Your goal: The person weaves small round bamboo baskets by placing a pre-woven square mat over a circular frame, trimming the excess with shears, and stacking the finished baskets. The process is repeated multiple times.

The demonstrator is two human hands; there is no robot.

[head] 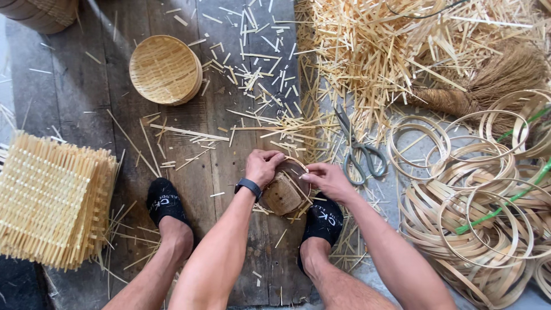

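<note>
A small round brown mould with a woven bamboo mat pressed over it (285,192) sits on the wooden boards between my feet. My left hand (262,166), with a black wristband, grips its upper left edge. My right hand (327,179) holds the right edge, fingers pinching a thin bamboo hoop (299,165) around the top of the piece.
Grey scissors (359,155) lie just right of my hands. A heap of bamboo hoops (482,195) fills the right side, a stack of square woven mats (49,198) the left. Finished round baskets (165,70) sit farther back, with a brush (493,80) and loose bamboo offcuts (367,51).
</note>
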